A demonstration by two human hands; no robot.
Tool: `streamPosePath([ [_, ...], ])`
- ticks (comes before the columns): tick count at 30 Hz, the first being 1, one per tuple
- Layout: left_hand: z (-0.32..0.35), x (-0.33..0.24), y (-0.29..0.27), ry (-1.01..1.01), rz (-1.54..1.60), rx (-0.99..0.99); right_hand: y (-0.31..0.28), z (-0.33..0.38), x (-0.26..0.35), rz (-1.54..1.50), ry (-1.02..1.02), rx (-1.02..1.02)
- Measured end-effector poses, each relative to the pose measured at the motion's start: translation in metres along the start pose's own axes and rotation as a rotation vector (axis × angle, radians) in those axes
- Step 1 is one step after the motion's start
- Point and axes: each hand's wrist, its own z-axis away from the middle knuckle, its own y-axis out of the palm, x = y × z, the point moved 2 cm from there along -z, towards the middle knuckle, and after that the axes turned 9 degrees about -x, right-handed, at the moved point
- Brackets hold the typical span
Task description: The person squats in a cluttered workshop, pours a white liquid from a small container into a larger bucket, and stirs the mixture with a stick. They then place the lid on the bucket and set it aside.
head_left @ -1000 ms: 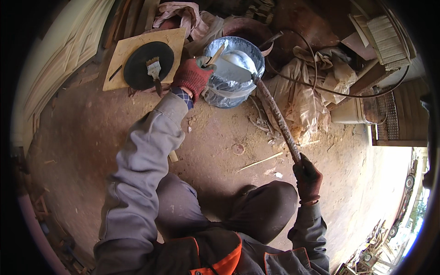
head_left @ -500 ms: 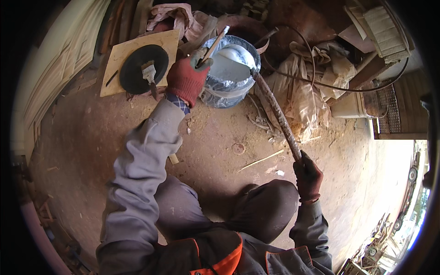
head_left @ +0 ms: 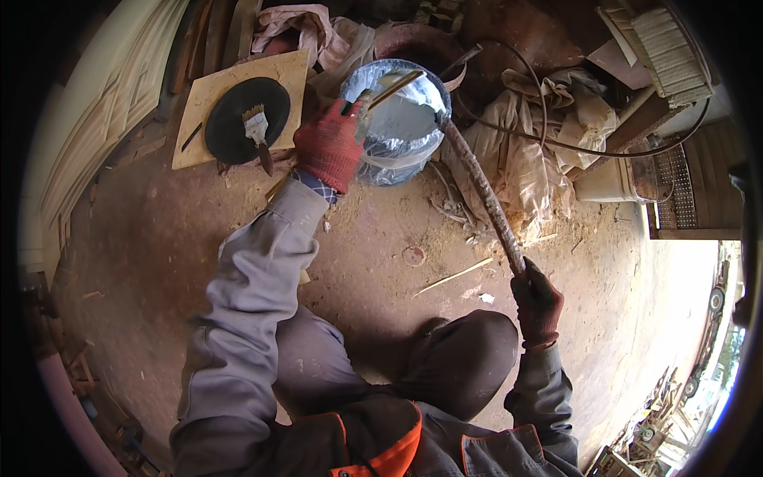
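Note:
In a red glove, my left hand (head_left: 330,147) is closed around a thin wooden stick (head_left: 397,88), which slants over the left side of a bucket (head_left: 391,173). Plastic film covers the bucket's rim, and a whitish liquid (head_left: 401,121) fills it. My right hand (head_left: 538,304), in a dark red glove, grips the lower end of a long, stained pole (head_left: 483,191). The pole's far end meets the right side of the bucket's rim. Left of my left hand, a paintbrush (head_left: 256,129) with pale, crusted bristles lies on a black round disc (head_left: 224,119).
Under the disc is a square wooden board (head_left: 189,151). Crumpled sheeting (head_left: 509,151) and a brown hose (head_left: 580,151) lie right of the bucket, near a pale pail (head_left: 608,184). A thin wood strip (head_left: 453,277) lies on the dusty floor before my knees.
The stick in my left hand has tilted to the right, so its tip now points across the bucket. My left hand has shifted slightly right. The right hand and pole have barely moved.

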Motion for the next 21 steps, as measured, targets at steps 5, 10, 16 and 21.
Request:
streamPosePath([
  [5, -0.004, 0.021, 0.018, -0.128, -0.005, 0.088, -0.003, 0.004, -0.006, 0.091, -0.126, -0.025],
  [10, -0.013, 0.03, 0.027, -0.221, -0.021, 0.203, -0.007, 0.006, -0.008, 0.04, -0.051, -0.028],
  [16, -0.013, 0.019, 0.003, -0.299, 0.017, -0.004, -0.008, 0.001, 0.002, 0.219, -0.289, -0.175],
  [21, -0.001, -0.004, -0.013, 0.153, 0.005, -0.057, -0.006, -0.005, 0.011, 0.299, -0.374, -0.242],
])
